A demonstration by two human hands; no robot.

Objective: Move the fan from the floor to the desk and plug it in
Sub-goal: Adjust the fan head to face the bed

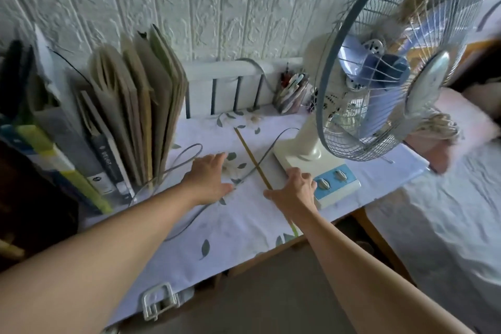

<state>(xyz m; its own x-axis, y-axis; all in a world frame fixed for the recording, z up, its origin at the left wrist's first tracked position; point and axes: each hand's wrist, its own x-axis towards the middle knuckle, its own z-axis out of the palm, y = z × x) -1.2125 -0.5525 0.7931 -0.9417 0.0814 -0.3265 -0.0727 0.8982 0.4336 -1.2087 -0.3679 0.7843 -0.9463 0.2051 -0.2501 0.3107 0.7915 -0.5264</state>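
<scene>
Half done, by the look of it: fan [360,106] already up on the surface [244,225], standing upright on its cream base at the right end, blue control panel [334,180] facing the near edge, grille tilted toward the camera. Right hand [294,191] resting against the left near corner of the base, fingers [303,176] loosely curled over the edge, pressing or steadying rather than gripping. Left hand [210,180] flat and spread above the flowered cloth, fingers [219,157] extended, closed on nothing, hovering just beside the grey cord [260,160] looping from the back of the base across the surface and over a yellow ruler [253,157]. Plug end not visible; socket not visible either. Books and folders [130,116] upright at left, pen cup [291,95] behind the base. Next, probably: catching hold of the cord with the left hand, tracing it along to the plug, then finding an outlet. Worth keeping the base steady, near the edge as it sits.
</scene>
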